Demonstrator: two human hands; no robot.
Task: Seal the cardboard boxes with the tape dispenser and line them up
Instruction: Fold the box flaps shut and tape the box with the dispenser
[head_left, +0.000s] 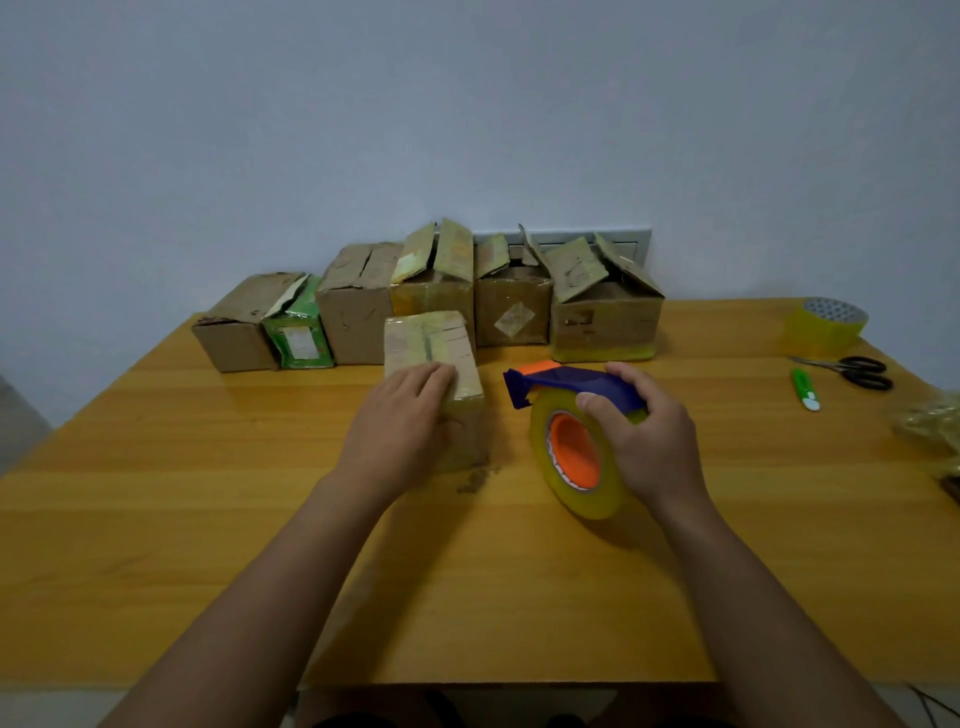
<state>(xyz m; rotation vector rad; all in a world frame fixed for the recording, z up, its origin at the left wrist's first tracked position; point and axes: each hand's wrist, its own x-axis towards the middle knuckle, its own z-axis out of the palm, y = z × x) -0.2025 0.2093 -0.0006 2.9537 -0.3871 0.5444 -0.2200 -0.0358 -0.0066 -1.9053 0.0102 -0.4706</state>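
A small taped cardboard box stands in the middle of the wooden table. My left hand lies flat on its near top, fingers straight. To its right my right hand grips the blue and orange tape dispenser, whose yellowish tape roll rests on the table. Behind, a row of several cardboard boxes lines the wall. Those on the right have their flaps open.
A spare tape roll sits at the far right, with black scissors and a green utility knife beside it. Crumpled clear tape or plastic lies at the right edge. A green packet stands among the boxes.
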